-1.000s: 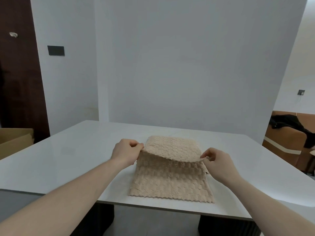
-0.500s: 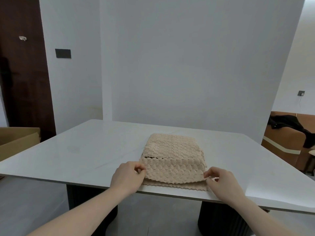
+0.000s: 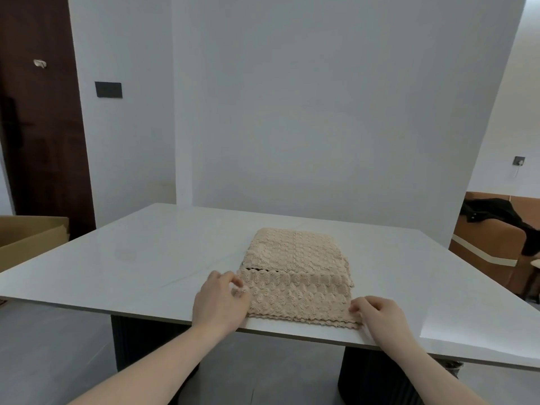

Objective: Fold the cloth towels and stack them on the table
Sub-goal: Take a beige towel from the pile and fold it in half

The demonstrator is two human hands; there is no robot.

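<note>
Since a second ago, the folded flap is lying down toward the near edge of the table (image 3: pixel 122 258). Beige towel (image 3: pixel 295 276) is resting near that edge; left hand (image 3: pixel 220 305) and right hand (image 3: pixel 380 315) are pinching its near corners.

Both forearms are bare up to the bottom edge of the view, with no sleeve showing on either. The left hand (image 3: pixel 219 305) and the right hand (image 3: pixel 380 315) wear no gloves, rings, watch or bracelet.
</note>
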